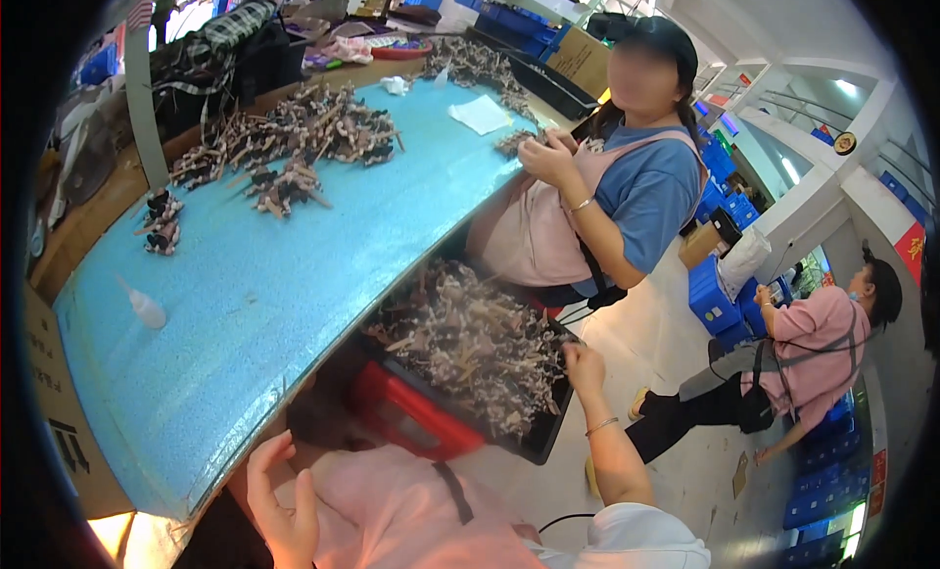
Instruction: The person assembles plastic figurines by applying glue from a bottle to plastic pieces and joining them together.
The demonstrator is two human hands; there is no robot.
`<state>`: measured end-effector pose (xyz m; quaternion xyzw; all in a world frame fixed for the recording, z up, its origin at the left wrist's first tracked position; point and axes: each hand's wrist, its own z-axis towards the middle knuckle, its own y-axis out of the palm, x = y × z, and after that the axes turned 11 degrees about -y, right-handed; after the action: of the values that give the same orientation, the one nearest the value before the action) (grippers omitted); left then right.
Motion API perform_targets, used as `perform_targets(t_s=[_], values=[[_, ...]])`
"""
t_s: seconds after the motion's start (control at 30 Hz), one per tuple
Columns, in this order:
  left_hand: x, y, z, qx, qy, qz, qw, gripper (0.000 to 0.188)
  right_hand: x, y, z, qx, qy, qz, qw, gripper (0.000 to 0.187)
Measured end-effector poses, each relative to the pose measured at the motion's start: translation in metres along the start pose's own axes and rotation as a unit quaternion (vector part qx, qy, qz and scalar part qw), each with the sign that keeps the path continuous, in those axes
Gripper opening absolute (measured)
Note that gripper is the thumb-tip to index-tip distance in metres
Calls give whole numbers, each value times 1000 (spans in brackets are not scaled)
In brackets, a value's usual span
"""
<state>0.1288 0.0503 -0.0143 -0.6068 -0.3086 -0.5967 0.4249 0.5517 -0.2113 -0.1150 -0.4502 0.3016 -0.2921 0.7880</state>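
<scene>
My left hand is raised beside the near edge of the blue-topped table, fingers spread and holding nothing. At the right rim of a black tray, my right hand has its fingers closed; what they hold, if anything, is too small to make out. The tray is heaped with small brown, black and pinkish figure-like pieces, whose exact kind I cannot tell. Below the tray's left side is a red container. A white squeeze bottle with a thin nozzle is on the table, tilted.
Piles of similar pieces lie on the table, with a small cluster at left. A co-worker at the table's right side handles pieces near a white sheet. Another person is in the aisle by blue crates.
</scene>
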Motion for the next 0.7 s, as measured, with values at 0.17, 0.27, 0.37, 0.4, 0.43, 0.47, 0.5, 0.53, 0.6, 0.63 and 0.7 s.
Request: perform_targets(t_s=[0.17, 0.27, 0.37, 0.4, 0.43, 0.47, 0.5, 0.53, 0.6, 0.63, 0.7], values=[[5, -2, -3, -10, 15, 41, 999, 36, 9, 7, 13, -170, -89, -41, 980, 26], [3, -14, -3, 17, -3, 48, 999, 35, -60, -19, 38, -315, -73, -147, 935, 30], [-1, -24, 3, 48, 25, 63, 997, 35, -153, -54, 63, -192, -227, 4, 955, 29], [-2, -26, 9, 55, 58, 80, 994, 37, -178, -60, 72, -147, -281, 122, 940, 27], [-1, -24, 15, 83, 77, 67, 991, 32, -205, -65, 80, -146, -309, 189, 921, 27], [2, -29, 21, 95, 76, 75, 990, 32, -232, -66, 89, -143, -335, 258, 895, 27], [3, -34, 28, 127, 114, 110, 979, 31, -255, -61, 99, -140, -377, 258, 878, 26], [4, -40, 33, 158, 153, 146, 965, 30, -280, -55, 110, -135, -419, 259, 860, 25], [-3, -51, 39, 197, 167, 170, 951, 27, -323, -30, 127, -91, -464, 282, 834, 25], [-8, -53, 42, 227, 154, 173, 946, 25, -342, -15, 138, -54, -468, 276, 838, 27], [-15, -58, 44, 265, 170, 224, 922, 21, -375, 18, 161, 23, -461, 263, 847, 32]])
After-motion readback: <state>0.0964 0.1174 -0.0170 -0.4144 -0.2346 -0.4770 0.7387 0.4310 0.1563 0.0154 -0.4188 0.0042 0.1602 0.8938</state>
